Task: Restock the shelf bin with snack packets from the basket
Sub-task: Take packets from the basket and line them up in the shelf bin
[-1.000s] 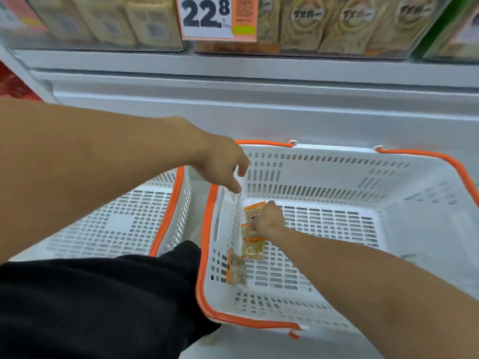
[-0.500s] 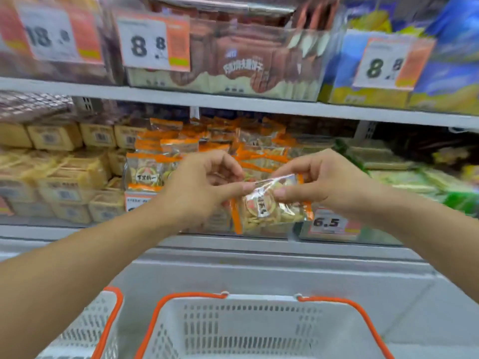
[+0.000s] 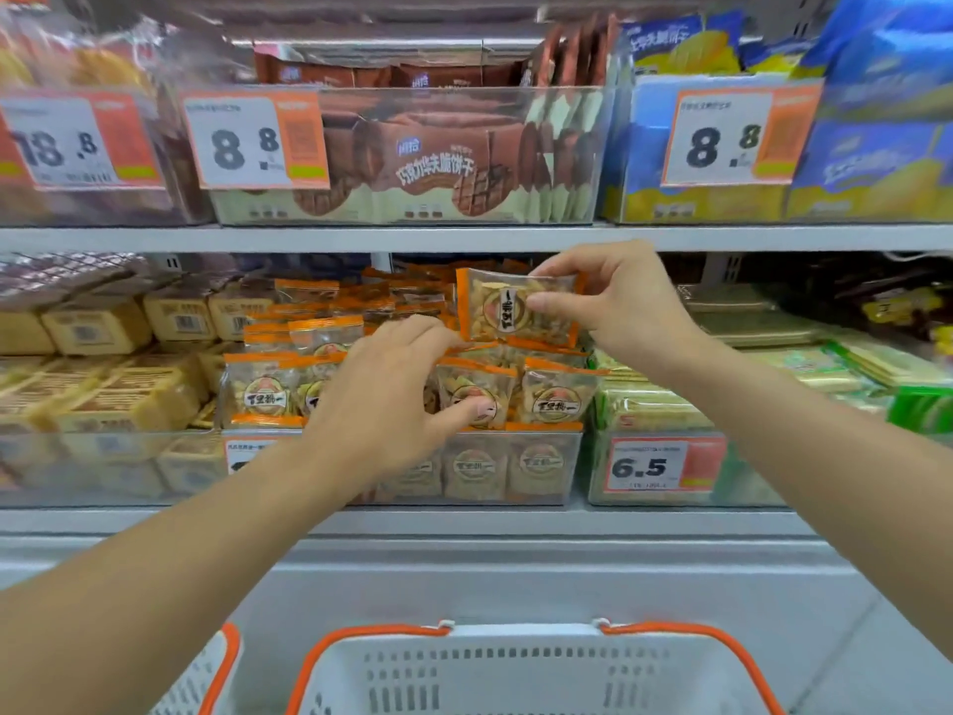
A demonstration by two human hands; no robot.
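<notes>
My right hand [image 3: 613, 307] pinches a clear, orange-edged snack packet [image 3: 508, 312] by its right end and holds it turned sideways just above the clear shelf bin [image 3: 541, 474] on the lower shelf. Several matching packets [image 3: 263, 394] stand in rows in that bin. My left hand [image 3: 387, 394] reaches into the bin's front row. Its fingers curl over the top of a packet [image 3: 464, 387] there and its thumb lies on the packet's front. The white basket with an orange rim [image 3: 521, 634] shows at the bottom edge; its inside is out of view.
A second white basket [image 3: 214, 673] peeks in at bottom left. Yellow biscuit packs [image 3: 103, 327] fill the bin to the left, green packs [image 3: 804, 374] the bin to the right. An upper shelf [image 3: 464, 237] with brown and blue packs hangs close above the bin.
The view rose from the basket to the shelf. Both hands lifted packets up; they have since parted, the right one rising over the bin and the left one dropping to the front row.
</notes>
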